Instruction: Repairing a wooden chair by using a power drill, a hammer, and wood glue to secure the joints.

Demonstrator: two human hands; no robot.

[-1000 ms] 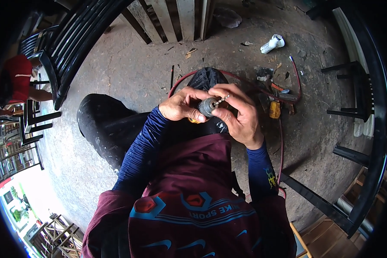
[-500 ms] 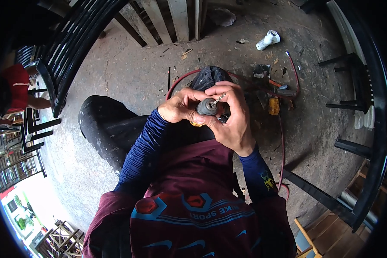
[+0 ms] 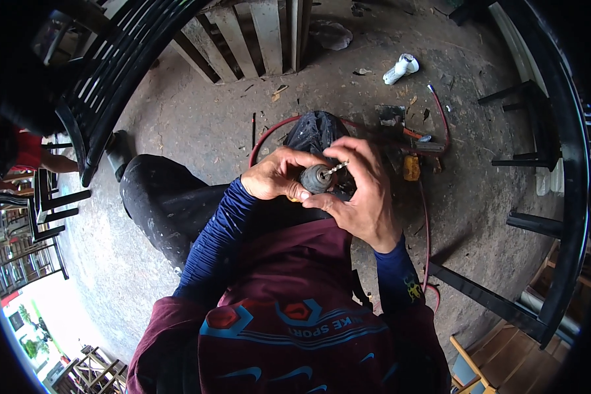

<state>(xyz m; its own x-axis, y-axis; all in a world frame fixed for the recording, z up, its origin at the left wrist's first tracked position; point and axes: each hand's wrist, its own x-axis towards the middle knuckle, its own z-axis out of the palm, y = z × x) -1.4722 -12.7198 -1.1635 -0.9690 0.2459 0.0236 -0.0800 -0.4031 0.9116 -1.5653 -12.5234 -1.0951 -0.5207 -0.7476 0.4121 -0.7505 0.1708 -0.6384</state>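
Observation:
A drill with a round grey chuck [image 3: 315,178] is held above my lap, and a thin twisted drill bit [image 3: 336,169] sticks out of the chuck toward the right. My left hand [image 3: 273,175] is closed around the chuck's left side, its thumb along the near edge. Curved around the other side, my right hand [image 3: 364,197] has its thumb and fingers apart, the thumb close to the chuck and the fingers beside the bit's tip. Most of the drill's body is hidden beneath the hands; a little yellow shows below the chuck.
A red hose [image 3: 427,223] winds across the concrete floor on the right, by a yellow-and-black tool [image 3: 411,168]. Farther off lies a white plastic container [image 3: 400,69]. Black slatted furniture [image 3: 121,72] and a person in red shorts [image 3: 27,151] are at left; a black frame [image 3: 486,289] is at right.
My right hand has loosened from the chuck and shifted slightly right, its fingers now wider apart. More of the chuck and bit shows. My left hand keeps its hold.

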